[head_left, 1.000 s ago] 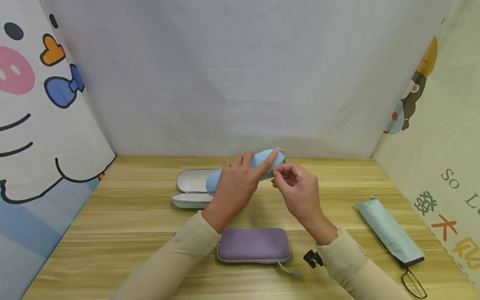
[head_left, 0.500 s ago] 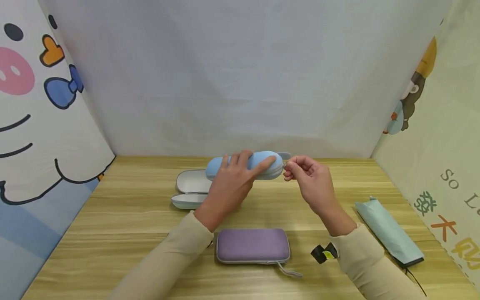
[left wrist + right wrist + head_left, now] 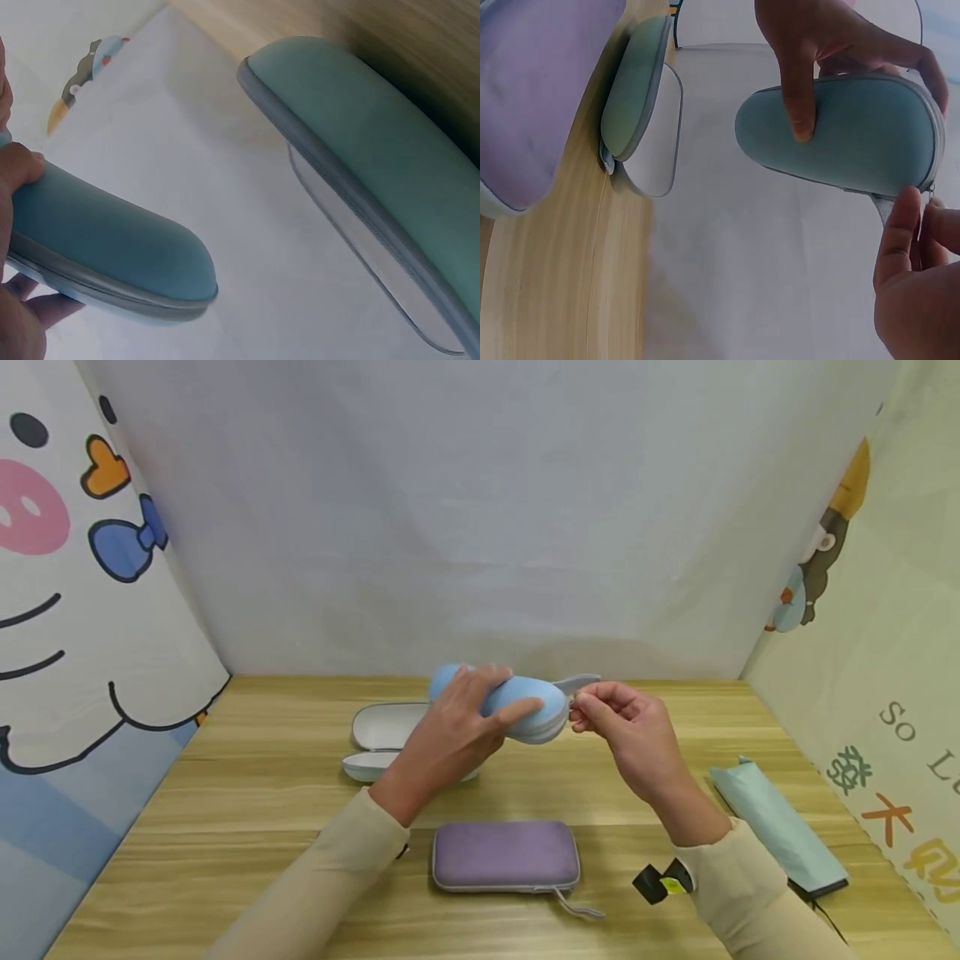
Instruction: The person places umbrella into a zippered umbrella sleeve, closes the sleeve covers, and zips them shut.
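Note:
A light-blue zippered glasses case (image 3: 517, 689) is held above the table, tilted down to the right. My left hand (image 3: 450, 722) grips it from above, thumb along its near side and fingers over its top. At its right end my right hand (image 3: 637, 735) pinches the small zipper pull (image 3: 931, 195) between thumb and forefinger. A grey strap loop (image 3: 579, 682) sticks out behind that end. The zip runs along the case's edge in the left wrist view. Behind my left hand, a pale-green glasses case (image 3: 386, 727) lies wide open, white inside; my left hand partly covers it.
A purple zippered case (image 3: 506, 857) with a grey wrist strap (image 3: 576, 907) lies nearest me. On the right is a light-green pouch (image 3: 780, 827) with a dark edge. A black item with a yellow patch (image 3: 663, 882) sits by my right cuff. A white backdrop (image 3: 480, 527) stands behind the table.
My right hand has moved right, round to the end of the blue case, with the zipper pull. The case has turned, its right end dropping lower and its left end rising.

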`<state>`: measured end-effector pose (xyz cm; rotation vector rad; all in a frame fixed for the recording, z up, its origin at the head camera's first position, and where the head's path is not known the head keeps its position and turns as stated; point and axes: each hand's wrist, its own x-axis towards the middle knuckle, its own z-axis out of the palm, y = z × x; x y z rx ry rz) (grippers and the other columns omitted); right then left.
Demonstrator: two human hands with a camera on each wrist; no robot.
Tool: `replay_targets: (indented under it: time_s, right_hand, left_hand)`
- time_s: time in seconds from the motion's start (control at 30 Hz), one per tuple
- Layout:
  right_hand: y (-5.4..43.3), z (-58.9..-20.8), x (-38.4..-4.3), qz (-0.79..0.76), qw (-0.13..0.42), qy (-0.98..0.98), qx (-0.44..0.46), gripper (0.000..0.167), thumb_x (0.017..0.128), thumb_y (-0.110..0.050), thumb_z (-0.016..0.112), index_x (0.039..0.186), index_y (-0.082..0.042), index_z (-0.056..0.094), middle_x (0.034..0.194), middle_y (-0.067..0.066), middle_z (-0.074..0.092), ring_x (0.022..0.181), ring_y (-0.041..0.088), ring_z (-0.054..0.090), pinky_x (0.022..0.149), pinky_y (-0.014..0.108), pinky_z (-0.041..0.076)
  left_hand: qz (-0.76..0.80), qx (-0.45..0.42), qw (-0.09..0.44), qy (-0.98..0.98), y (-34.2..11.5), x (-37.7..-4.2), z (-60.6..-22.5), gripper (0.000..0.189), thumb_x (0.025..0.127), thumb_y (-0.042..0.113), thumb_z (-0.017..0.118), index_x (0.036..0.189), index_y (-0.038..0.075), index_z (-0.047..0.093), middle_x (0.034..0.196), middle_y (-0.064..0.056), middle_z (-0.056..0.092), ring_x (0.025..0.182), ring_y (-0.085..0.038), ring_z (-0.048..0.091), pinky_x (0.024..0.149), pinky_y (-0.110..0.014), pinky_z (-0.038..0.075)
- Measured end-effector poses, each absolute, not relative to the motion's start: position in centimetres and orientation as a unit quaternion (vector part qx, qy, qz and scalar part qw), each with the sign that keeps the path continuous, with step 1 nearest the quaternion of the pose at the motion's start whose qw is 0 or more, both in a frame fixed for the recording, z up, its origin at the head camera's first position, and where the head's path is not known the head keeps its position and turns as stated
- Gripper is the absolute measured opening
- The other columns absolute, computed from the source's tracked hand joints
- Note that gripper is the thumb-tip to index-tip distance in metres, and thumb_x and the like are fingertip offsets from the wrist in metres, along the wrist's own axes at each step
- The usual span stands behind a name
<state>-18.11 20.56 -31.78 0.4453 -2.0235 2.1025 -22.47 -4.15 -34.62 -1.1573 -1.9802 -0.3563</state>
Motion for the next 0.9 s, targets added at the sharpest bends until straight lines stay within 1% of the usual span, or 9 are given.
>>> replay_targets:
  time_s: [0.13,0.3,0.4,0.57,0.63,0.73,0.8,0.87,0.9]
  right_hand:
    - [20.9,-32.1,-18.1,0.712,0.071,-0.68,0.161,0.008,0.101,-0.001,0.063,0.1,0.005,0.069,0.093,0.005,0.07,0.08,0.013,0.069,0.081,0.029,0.06]
    - [20.9,-32.4,-18.1,0.717,0.054,-0.675,0.166,0.011,0.102,-0.001,0.062,0.097,-0.003,0.072,0.097,0.005,0.068,0.081,0.012,0.068,0.082,0.028,0.059]
    - [21.0,-32.7,-18.2,0.723,0.048,-0.667,0.174,0.014,0.102,0.0,0.061,0.097,-0.005,0.073,0.099,0.005,0.068,0.082,0.012,0.068,0.082,0.028,0.059]
    - [21.5,-33.0,-18.4,0.735,0.031,-0.65,0.19,0.018,0.102,0.002,0.06,0.099,-0.008,0.075,0.104,0.004,0.069,0.085,0.013,0.069,0.084,0.029,0.059]
    - [21.8,-33.1,-18.4,0.732,0.026,-0.655,0.186,0.016,0.103,0.001,0.061,0.1,-0.007,0.075,0.105,0.004,0.07,0.086,0.013,0.069,0.084,0.029,0.059]
    - [22.0,-32.7,-18.1,0.693,0.061,-0.697,0.173,0.01,0.102,-0.004,0.064,0.102,-0.002,0.074,0.102,0.004,0.07,0.084,0.015,0.069,0.081,0.028,0.059]
    - [22.0,-32.3,-17.7,0.627,0.118,-0.748,0.183,0.008,0.1,-0.005,0.068,0.105,-0.001,0.072,0.102,0.003,0.07,0.086,0.016,0.067,0.08,0.025,0.058]
    - [21.8,-31.6,-17.3,0.536,0.187,-0.798,0.204,0.016,0.095,-0.007,0.075,0.109,-0.001,0.07,0.106,0.004,0.069,0.092,0.018,0.064,0.083,0.026,0.053]
    - [21.6,-31.2,-17.1,0.486,0.216,-0.818,0.218,0.024,0.092,-0.009,0.078,0.112,-0.001,0.069,0.11,0.005,0.068,0.098,0.021,0.062,0.087,0.03,0.051]
  left_hand:
    - [-0.154,-0.494,0.416,-0.747,-4.3,-22.5,-34.9,0.07,0.082,0.004,0.082,0.137,0.029,0.047,0.132,-0.02,0.051,0.121,-0.038,0.057,0.103,-0.053,0.049]
    - [-0.17,-0.527,0.4,-0.73,-4.6,-22.6,-35.1,0.08,0.08,0.008,0.088,0.14,0.032,0.041,0.134,-0.021,0.048,0.127,-0.037,0.056,0.106,-0.054,0.046]
    - [-0.17,-0.532,0.395,-0.729,-4.7,-22.6,-35.1,0.082,0.081,0.009,0.089,0.141,0.033,0.039,0.135,-0.022,0.049,0.128,-0.037,0.056,0.107,-0.055,0.045]
    - [-0.156,-0.531,0.406,-0.728,-4.7,-22.5,-34.9,0.082,0.082,0.009,0.088,0.143,0.034,0.04,0.136,-0.019,0.052,0.128,-0.037,0.056,0.11,-0.051,0.044]
    - [-0.143,-0.526,0.41,-0.731,-4.7,-22.5,-34.8,0.082,0.082,0.011,0.089,0.145,0.033,0.041,0.137,-0.016,0.053,0.127,-0.036,0.057,0.11,-0.048,0.044]
    - [-0.113,-0.512,0.414,-0.744,-4.7,-22.4,-34.6,0.082,0.079,0.016,0.091,0.144,0.027,0.042,0.139,-0.011,0.055,0.127,-0.032,0.057,0.109,-0.046,0.045]
    - [-0.092,-0.498,0.416,-0.755,-4.7,-22.4,-34.4,0.082,0.077,0.017,0.093,0.143,0.021,0.044,0.141,-0.007,0.056,0.127,-0.029,0.058,0.108,-0.045,0.045]
    - [-0.069,-0.483,0.42,-0.765,-4.7,-22.3,-34.2,0.08,0.076,0.019,0.093,0.14,0.017,0.046,0.142,-0.004,0.057,0.127,-0.027,0.058,0.106,-0.045,0.046]
    - [-0.06,-0.476,0.423,-0.769,-4.7,-22.2,-34.2,0.077,0.076,0.019,0.092,0.139,0.015,0.048,0.142,-0.003,0.058,0.127,-0.026,0.058,0.105,-0.045,0.046]
